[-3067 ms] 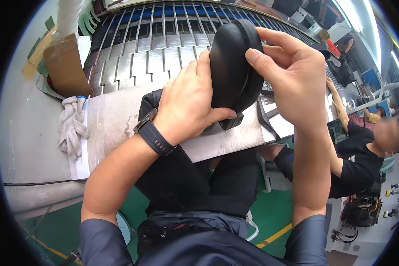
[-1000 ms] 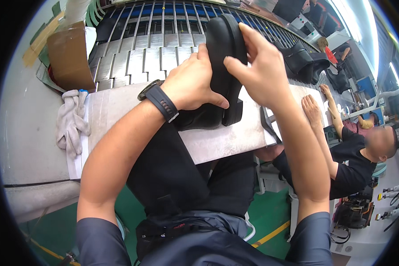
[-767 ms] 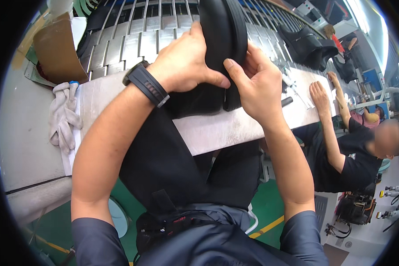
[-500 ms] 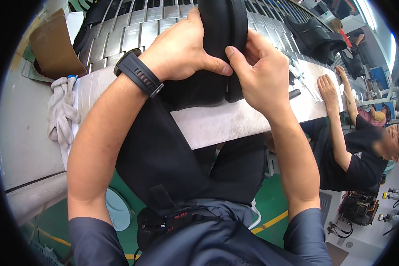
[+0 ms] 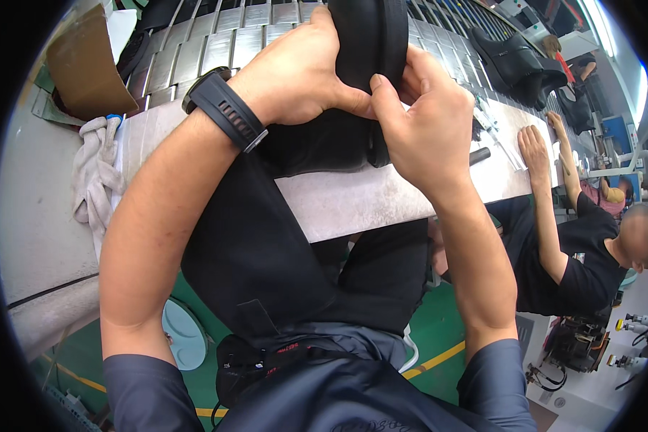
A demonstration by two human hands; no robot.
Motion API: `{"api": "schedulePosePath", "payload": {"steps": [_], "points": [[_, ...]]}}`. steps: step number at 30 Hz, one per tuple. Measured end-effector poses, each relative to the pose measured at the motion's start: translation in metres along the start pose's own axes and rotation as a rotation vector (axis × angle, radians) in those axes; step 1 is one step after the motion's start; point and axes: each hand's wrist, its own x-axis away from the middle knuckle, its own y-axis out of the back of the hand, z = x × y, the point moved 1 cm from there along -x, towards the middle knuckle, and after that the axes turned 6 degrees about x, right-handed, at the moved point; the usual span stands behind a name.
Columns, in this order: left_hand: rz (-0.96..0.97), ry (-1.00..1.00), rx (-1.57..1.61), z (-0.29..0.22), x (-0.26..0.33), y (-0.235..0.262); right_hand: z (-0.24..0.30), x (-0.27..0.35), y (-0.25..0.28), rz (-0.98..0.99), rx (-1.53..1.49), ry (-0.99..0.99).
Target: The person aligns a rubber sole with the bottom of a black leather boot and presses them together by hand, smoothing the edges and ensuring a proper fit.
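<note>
Between my hands is a black boot, its thick sole edge on the right and its upper end toward me, resting at the bench edge. My left hand, with a black watch on the wrist, grips the boot's left side, thumb across the upper. My right hand is closed round the sole's right side, thumb pressed near the seam between sole and upper. The two thumbs almost meet. Most of the left fingers are hidden behind the boot.
Beyond the pale bench runs a slatted metal conveyor with more black boots at right. Grey gloves hang at the left. A brown cardboard piece stands far left. A co-worker leans on the bench at right.
My hands and the boot stay nearly in place, with the grip unchanged. The view has shifted slightly. The co-worker's head has turned.
</note>
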Motion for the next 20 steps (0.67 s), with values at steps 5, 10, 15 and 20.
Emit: {"api": "schedulePosePath", "payload": {"steps": [5,10,15,20], "points": [[0.015,0.202,0.232,0.015,-0.002,-0.002,0.015,-0.002,0.006,0.079,0.087,-0.043],[-0.021,0.568,-0.031,0.01,-0.008,-0.003,0.04,-0.008,0.017,0.251,0.378,-0.057],[-0.071,0.552,-0.037,0.004,-0.001,-0.01,0.01,-0.025,0.045,0.249,0.168,0.052],[-0.084,0.442,-0.23,-0.005,0.004,-0.011,-0.024,-0.072,0.056,0.539,-0.163,-0.138]]}}
